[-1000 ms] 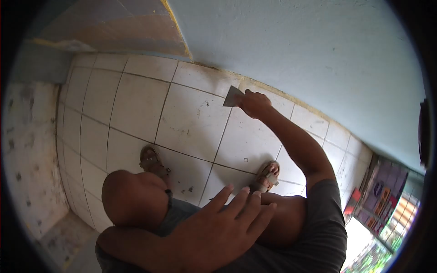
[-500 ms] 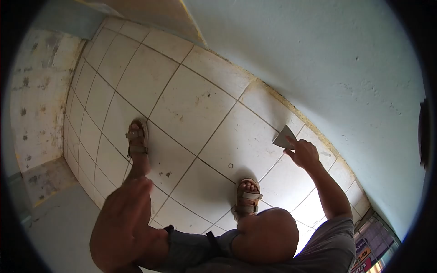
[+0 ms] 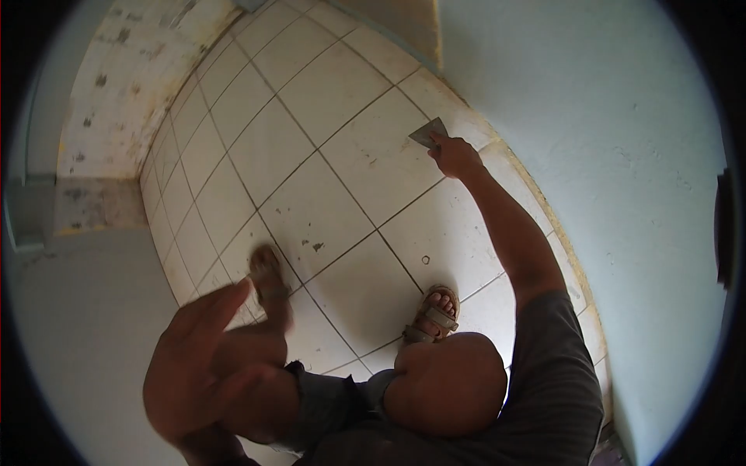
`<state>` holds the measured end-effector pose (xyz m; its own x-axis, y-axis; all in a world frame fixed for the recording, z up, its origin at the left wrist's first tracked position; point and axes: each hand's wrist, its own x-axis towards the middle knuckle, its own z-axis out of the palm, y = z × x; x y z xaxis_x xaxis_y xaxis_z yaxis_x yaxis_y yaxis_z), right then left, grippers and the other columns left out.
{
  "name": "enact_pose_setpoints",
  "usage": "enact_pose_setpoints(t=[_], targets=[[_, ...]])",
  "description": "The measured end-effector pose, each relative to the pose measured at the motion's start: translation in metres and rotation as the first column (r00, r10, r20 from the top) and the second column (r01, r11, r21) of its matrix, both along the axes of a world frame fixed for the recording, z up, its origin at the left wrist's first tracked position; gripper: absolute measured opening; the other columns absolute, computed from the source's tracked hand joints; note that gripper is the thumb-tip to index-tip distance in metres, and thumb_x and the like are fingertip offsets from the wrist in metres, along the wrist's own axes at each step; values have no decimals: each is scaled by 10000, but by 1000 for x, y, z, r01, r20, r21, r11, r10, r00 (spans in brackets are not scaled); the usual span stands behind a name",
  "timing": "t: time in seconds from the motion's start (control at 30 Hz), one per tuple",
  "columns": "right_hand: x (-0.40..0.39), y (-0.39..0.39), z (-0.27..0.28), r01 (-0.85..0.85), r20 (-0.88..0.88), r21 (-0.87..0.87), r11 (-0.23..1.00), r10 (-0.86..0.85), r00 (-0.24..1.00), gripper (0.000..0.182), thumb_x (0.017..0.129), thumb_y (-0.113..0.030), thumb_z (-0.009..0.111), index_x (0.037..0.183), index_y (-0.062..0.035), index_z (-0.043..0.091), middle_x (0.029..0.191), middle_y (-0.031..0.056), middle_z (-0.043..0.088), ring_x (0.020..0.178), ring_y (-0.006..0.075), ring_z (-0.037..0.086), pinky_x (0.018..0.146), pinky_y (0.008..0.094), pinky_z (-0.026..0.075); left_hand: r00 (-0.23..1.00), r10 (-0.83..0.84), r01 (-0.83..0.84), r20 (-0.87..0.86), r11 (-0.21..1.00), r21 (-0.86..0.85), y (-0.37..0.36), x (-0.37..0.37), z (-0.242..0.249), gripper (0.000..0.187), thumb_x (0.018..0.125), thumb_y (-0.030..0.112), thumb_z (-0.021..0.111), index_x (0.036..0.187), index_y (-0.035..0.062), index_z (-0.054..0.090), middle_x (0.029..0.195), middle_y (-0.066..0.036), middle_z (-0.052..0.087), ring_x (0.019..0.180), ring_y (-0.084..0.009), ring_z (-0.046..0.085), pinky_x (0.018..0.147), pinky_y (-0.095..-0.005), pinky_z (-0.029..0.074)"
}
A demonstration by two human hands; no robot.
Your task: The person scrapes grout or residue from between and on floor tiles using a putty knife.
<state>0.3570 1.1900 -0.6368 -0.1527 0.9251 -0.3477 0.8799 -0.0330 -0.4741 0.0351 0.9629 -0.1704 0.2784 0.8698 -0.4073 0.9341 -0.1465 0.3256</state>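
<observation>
My right hand is closed on a putty knife with a broad grey triangular blade. The arm reaches far forward, and the blade lies at the tiled floor, a short way from the foot of the wall. Its handle is mostly hidden in my palm. My left hand lies over my left knee, fingers stretched out and nothing in them.
On the right rises a pale blue wall, with a yellowish strip along its base. Dark flecks and a small ring-shaped mark dot the tiles. My sandalled feet stand on the floor. A stained white wall is at the far left.
My right hand has carried the putty knife forward along the floor, farther from my body. My left foot has shifted and looks blurred. The view has turned; my left hand stays on the knee.
</observation>
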Motion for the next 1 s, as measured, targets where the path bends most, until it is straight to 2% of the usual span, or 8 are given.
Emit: enact_pose_setpoints(t=[0.13,0.23,0.33,0.47,0.63,0.73,0.83,1.0], targets=[[-17,-9,-17,-3,119,-70,998,11,993,548,1109,-396,592,1639,-287,505,1324,178,758,1257,399,714,1038,532,589,994,-108,109,8,994,-17,8,9,-29,914,791,360,886,1576,20,563,1511,-259,637,1390,-452,612,1187,-480,473],[6,-66,-23,-17,127,-160,987,38,991,571,1113,-465,570,1654,-304,485,1318,186,759,1250,402,717,1057,537,578,996,36,-35,76,999,-18,-5,-26,-45,888,818,338,923,1580,58,564,1511,-197,651,1366,-398,625,1151,-467,495],[26,-118,-20,-179,-78,-201,963,166,983,588,1066,-438,689,1617,-289,547,1312,192,770,1247,406,723,1096,513,563,988,145,-146,-44,989,-29,-25,-64,-57,933,768,249,916,1586,15,535,1511,-235,644,1405,-437,607,1171,-489,485],[24,-92,19,107,-52,-99,989,-112,992,550,1083,-450,653,1592,-254,576,1212,198,797,1171,419,748,1046,504,587,961,275,-277,-37,957,-85,-48,-83,-62,951,732,196,935,1580,18,541,1502,-232,652,1397,-440,615,1168,-487,491],[-4,-51,11,-27,279,-152,988,69,958,542,1117,-493,563,1625,-305,526,1328,219,752,1216,421,727,1045,559,581,947,319,-312,44,943,-112,-72,-115,-57,972,721,166,957,1581,5,534,1507,-241,650,1409,-406,629,1177,-474,495],[-24,17,0,-41,263,-141,989,77,962,546,1125,-506,539,1634,-312,513,1322,214,757,1219,445,720,1043,563,581,893,439,-422,104,894,-153,-76,-120,-75,989,717,160,973,1583,-4,526,1493,-252,656,1413,-400,630,1195,-473,479],[-30,63,-9,-129,294,-200,971,185,938,552,1121,-498,549,1643,-330,491,1375,206,732,1281,422,700,1086,549,564,928,365,-355,68,926,-131,-65,-123,-84,998,718,162,987,1584,-7,520,1473,-261,664,1399,-406,642,1192,-475,482],[-22,40,-9,-133,323,-202,970,194,926,588,1118,-528,535,1666,-328,455,1369,248,725,1268,471,693,1094,571,550,889,427,-407,166,902,-144,-39,-127,-90,980,746,247,988,1584,26,533,1470,-237,671,1393,-402,634,1167,-480,503]])
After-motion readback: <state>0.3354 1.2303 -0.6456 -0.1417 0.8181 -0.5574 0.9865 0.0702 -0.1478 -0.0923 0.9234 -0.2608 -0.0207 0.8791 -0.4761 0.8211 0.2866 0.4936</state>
